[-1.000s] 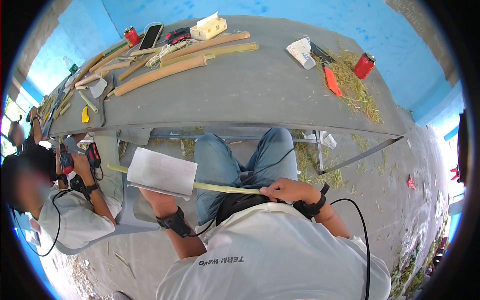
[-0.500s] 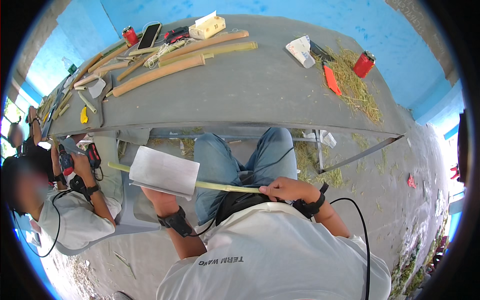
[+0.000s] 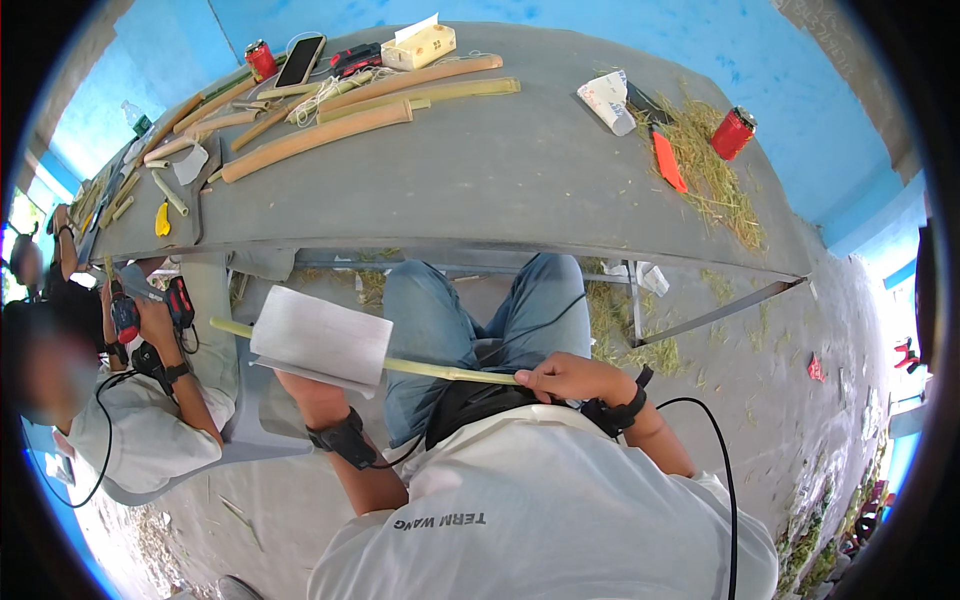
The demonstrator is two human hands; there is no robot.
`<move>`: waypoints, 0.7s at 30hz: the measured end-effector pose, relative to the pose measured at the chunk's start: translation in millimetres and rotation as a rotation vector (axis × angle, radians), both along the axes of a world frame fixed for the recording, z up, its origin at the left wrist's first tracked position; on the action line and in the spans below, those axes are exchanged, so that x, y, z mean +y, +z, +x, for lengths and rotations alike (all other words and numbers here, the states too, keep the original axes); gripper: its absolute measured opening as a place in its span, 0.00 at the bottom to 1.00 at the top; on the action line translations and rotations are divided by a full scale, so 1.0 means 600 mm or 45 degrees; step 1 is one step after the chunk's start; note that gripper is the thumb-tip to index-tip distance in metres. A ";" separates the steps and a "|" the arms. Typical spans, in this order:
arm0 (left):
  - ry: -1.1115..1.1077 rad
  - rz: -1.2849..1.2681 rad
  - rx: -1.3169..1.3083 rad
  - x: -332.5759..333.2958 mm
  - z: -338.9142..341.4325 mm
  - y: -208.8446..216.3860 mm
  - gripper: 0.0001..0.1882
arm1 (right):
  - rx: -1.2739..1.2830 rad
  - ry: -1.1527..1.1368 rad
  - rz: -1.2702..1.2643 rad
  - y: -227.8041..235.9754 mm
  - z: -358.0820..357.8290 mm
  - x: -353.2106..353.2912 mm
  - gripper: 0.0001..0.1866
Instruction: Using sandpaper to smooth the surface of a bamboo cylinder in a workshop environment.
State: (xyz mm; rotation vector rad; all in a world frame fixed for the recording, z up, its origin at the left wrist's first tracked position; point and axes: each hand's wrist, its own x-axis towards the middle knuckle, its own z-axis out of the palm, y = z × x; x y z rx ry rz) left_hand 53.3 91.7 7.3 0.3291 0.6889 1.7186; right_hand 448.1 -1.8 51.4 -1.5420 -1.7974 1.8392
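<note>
A thin pale-green bamboo stick (image 3: 440, 371) lies crosswise above my lap. My right hand (image 3: 575, 378) is closed on its right end, thumb along the top. Toward the other end, a folded whitish sheet (image 3: 325, 333) like stiff paper is wrapped over the stick, whose left tip sticks out beyond it. My left hand (image 3: 310, 395) holds the sheet from below; its fingers are hidden underneath.
The grey table (image 3: 480, 190) ahead carries bamboo lengths (image 3: 320, 142), a phone (image 3: 300, 62), a tissue box (image 3: 418, 46), red cans (image 3: 733, 134), dry straw (image 3: 715, 170) and an orange-handled tool (image 3: 668, 162). At left sits a co-worker holding a power drill (image 3: 124, 312).
The whole view has shifted slightly. Both hands keep their grip, and the sheet stays at nearly the same place along the stick.
</note>
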 end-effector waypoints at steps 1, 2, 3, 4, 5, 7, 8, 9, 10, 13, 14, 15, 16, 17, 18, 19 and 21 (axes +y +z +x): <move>0.082 -0.041 0.058 0.004 -0.009 -0.001 0.29 | -0.001 0.000 0.000 -0.002 0.000 0.000 0.38; 0.082 -0.041 0.057 0.000 -0.022 0.000 0.29 | -0.010 0.012 0.012 -0.005 0.001 0.000 0.38; 0.034 0.113 0.117 -0.007 -0.034 0.006 0.29 | -0.018 0.019 0.023 -0.007 0.002 0.000 0.38; -0.012 0.268 0.176 -0.010 -0.040 0.009 0.29 | -0.018 0.014 0.024 -0.009 0.003 -0.001 0.38; -0.017 0.269 0.176 -0.009 -0.038 0.008 0.29 | -0.017 0.017 0.056 -0.010 0.003 -0.001 0.38; 0.167 0.218 0.677 -0.016 -0.034 0.013 0.27 | -0.015 0.041 0.085 -0.008 -0.001 -0.001 0.38; 0.173 0.217 0.680 -0.017 -0.026 0.014 0.27 | -0.001 0.044 0.083 -0.002 -0.001 0.000 0.38; 0.000 0.239 0.320 -0.017 -0.010 0.013 0.26 | 0.012 0.047 0.082 0.001 -0.002 0.000 0.38; -0.176 0.263 -0.042 -0.012 0.012 0.015 0.24 | 0.014 0.047 0.088 -0.001 0.000 0.001 0.38; 0.002 -0.032 0.082 -0.001 0.085 0.021 0.26 | -0.023 0.028 0.021 -0.004 0.000 -0.004 0.38; -0.004 -0.099 -0.053 0.002 0.095 0.031 0.25 | 0.012 0.001 0.040 -0.003 -0.001 -0.007 0.38; -0.012 -0.097 -0.056 0.003 0.084 0.018 0.25 | 0.047 -0.026 0.059 -0.001 -0.002 -0.008 0.38; 0.009 0.092 0.199 0.006 0.059 -0.004 0.25 | 0.050 -0.043 0.065 -0.002 0.000 -0.006 0.38; 0.047 0.271 0.454 -0.005 0.031 -0.014 0.24 | 0.036 -0.019 0.094 -0.005 -0.003 -0.007 0.38; 0.049 0.264 0.458 -0.015 0.000 -0.019 0.24 | 0.024 0.006 0.123 -0.007 -0.004 -0.007 0.38; 0.103 0.314 0.468 -0.011 -0.021 -0.011 0.24 | 0.032 -0.027 0.119 -0.011 0.001 -0.011 0.38; 0.185 0.354 0.494 -0.020 -0.051 0.010 0.25 | -0.002 0.036 0.110 -0.017 0.002 -0.002 0.38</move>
